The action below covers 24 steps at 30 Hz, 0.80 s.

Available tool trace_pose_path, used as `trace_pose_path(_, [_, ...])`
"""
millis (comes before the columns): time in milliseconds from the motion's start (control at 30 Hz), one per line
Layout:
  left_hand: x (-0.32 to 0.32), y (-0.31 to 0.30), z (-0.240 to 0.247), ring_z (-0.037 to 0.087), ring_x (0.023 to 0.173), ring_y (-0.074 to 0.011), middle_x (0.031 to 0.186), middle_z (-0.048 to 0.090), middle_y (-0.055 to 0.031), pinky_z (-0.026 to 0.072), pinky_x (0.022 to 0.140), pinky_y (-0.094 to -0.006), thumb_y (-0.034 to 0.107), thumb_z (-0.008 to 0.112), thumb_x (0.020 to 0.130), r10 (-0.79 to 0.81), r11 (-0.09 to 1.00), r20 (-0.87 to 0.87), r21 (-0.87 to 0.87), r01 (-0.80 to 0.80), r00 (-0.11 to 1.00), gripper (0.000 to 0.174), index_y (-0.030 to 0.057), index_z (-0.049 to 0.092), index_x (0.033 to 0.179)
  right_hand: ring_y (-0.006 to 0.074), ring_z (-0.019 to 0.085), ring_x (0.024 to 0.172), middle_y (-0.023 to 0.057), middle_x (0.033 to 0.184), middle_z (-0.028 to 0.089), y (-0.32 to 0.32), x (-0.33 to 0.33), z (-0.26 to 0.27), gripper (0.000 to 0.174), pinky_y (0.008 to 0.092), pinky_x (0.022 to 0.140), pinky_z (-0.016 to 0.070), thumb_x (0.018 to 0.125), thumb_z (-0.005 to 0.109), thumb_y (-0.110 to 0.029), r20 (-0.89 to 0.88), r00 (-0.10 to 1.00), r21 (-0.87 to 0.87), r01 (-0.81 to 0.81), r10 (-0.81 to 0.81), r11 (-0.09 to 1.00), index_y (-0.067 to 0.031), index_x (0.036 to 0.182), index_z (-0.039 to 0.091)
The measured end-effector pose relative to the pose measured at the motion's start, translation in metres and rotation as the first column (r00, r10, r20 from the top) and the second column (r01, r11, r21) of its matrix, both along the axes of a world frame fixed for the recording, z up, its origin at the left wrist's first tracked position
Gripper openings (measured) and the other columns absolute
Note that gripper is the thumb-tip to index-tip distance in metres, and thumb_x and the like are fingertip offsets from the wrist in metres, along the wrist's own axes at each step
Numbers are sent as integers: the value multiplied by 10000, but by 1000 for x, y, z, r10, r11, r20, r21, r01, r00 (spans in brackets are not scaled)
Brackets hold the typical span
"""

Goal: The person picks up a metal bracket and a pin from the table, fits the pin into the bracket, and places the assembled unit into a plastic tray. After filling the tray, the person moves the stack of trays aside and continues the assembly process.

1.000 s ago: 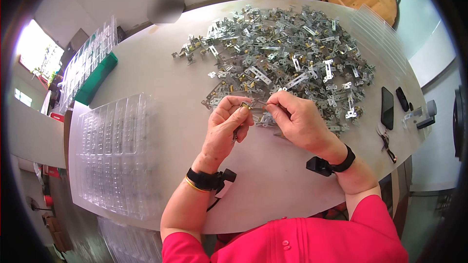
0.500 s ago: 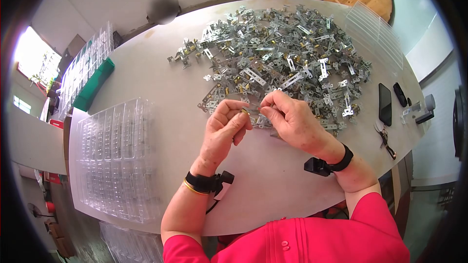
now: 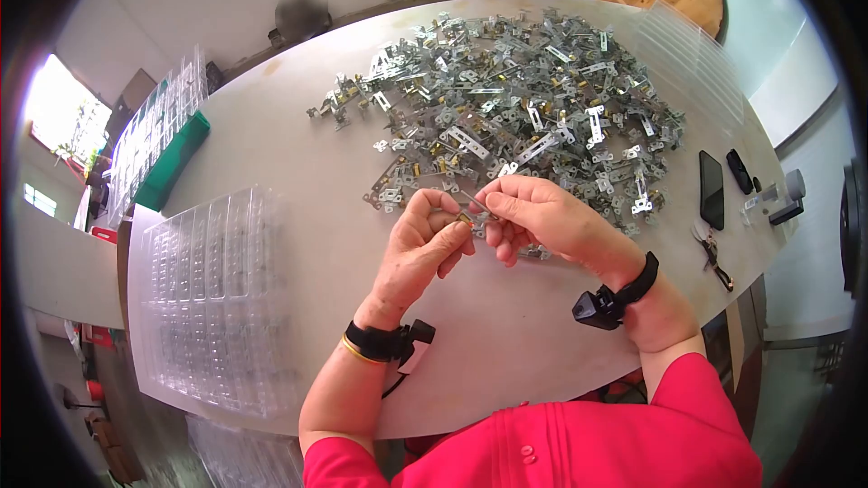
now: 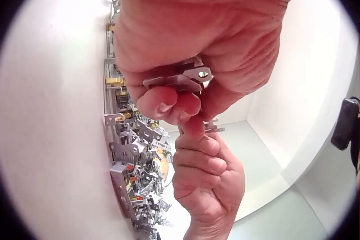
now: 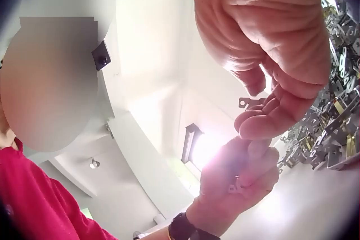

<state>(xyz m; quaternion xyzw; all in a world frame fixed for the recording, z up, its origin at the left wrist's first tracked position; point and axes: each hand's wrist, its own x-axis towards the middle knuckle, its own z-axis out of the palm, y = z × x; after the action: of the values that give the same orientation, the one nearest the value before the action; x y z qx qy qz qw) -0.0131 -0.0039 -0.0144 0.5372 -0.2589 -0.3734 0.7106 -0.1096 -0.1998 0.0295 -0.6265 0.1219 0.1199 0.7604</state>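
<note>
In the head view the left hand (image 3: 418,253) and right hand (image 3: 551,221) meet above the table, just below a big heap of small metal parts (image 3: 506,117). Curled fingers of the left hand (image 4: 197,32) hold a flat metal bracket (image 4: 180,79) with a hole near one end, seen in the left wrist view. A small brass-coloured piece (image 3: 465,218) shows at its thumb and index fingertips. The right hand (image 5: 270,54) pinches a small metal part; its holed end (image 5: 243,102) sticks out beside the thumb. Fingers cover most of both parts.
Clear plastic trays (image 3: 212,307) lie at the left, and a green bin (image 3: 176,161) stands behind them. Another clear tray (image 3: 692,59) is at the back right. A phone (image 3: 712,190), a dark case (image 3: 739,172) and pliers (image 3: 713,258) lie on the right.
The right hand has turned, its lower fingers now spread below the thumb and close to the left fingertips. A thin metal end now shows above its thumb. The left hand has shifted slightly.
</note>
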Motion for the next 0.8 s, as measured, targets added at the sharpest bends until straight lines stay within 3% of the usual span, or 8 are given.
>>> trace_pose_path(167, [-2, 1, 3, 477, 587, -47, 801, 634, -56, 343, 497, -179, 110, 610, 1008, -80, 996, 15, 38, 80, 997, 204, 62, 466, 1143, 125, 661, 659, 44, 853, 665, 0, -1, 7, 247, 275, 646, 555, 1056, 538, -281, -51, 997, -44, -68, 66, 997, -42, 1094, 589])
trace_pose_path(233, [-4, 0, 4, 481, 600, -42, 805, 635, -51, 348, 507, -180, 109, 627, 999, -141, 989, 33, 50, 139, 989, 200, 64, 478, 1125, 104, 652, 700, 30, 856, 666, 1, -1, 11, 226, 271, 655, 546, 1042, 570, -276, -57, 996, -219, -85, 74, 972, -53, 1068, 589])
trace_pose_path(267, [-4, 1, 4, 491, 614, -37, 814, 639, -39, 355, 518, -178, 111, 642, 989, -157, 987, 36, 54, 155, 987, 200, 67, 489, 1110, 104, 652, 700, 30, 856, 666, 2, -1, 8, 226, 271, 655, 546, 1042, 570, -276, -58, 995, -220, -93, 82, 971, -53, 1068, 589])
trace_pose_path(433, [-6, -2, 3, 519, 643, -37, 821, 644, -26, 369, 523, -179, 118, 652, 982, -165, 985, 107, 69, 158, 980, 205, 77, 495, 1109, 30, 531, 716, -32, 793, 593, -2, -1, -6, 136, 221, 607, 450, 1028, 585, -183, 288, 957, -495, 134, 16, 858, -52, 994, 600])
trace_pose_path(533, [-5, -1, 1, 536, 656, -38, 823, 650, -27, 380, 522, -181, 119, 657, 979, -85, 996, 90, 44, 82, 992, 212, 79, 500, 1116, 22, 520, 721, -40, 775, 568, 0, -1, -3, 133, 218, 595, 432, 1032, 589, -178, 396, 918, -450, 200, -6, 870, -50, 996, 596])
trace_pose_path(600, [-4, -2, -1, 545, 648, -42, 826, 657, -36, 382, 508, -181, 115, 660, 979, -11, 1000, 58, 5, 11, 998, 216, 70, 506, 1123, 20, 519, 720, -42, 771, 566, 3, -4, 2, 131, 215, 595, 431, 1034, 591, -178, 365, 931, -427, 180, -13, 886, -54, 994, 598])
trace_pose_path(667, [-2, -1, 0, 539, 634, -44, 820, 656, -39, 378, 503, -180, 128, 657, 984, -14, 999, 49, 29, 12, 999, 212, 68, 505, 1119, 19, 517, 705, -43, 769, 572, 6, -5, 2, 123, 210, 592, 432, 1032, 599, -174, 324, 946, -352, 144, -24, 925, -58, 994, 603])
trace_pose_path(800, [-1, -1, 4, 529, 577, -54, 793, 652, -53, 370, 473, -186, 168, 641, 1001, -31, 999, -19, 37, 32, 999, 204, 68, 497, 1106, 30, 558, 707, -28, 786, 601, 12, -6, 3, 113, 215, 598, 451, 1030, 603, -170, 348, 937, -404, 125, 26, 906, -60, 1006, 605])
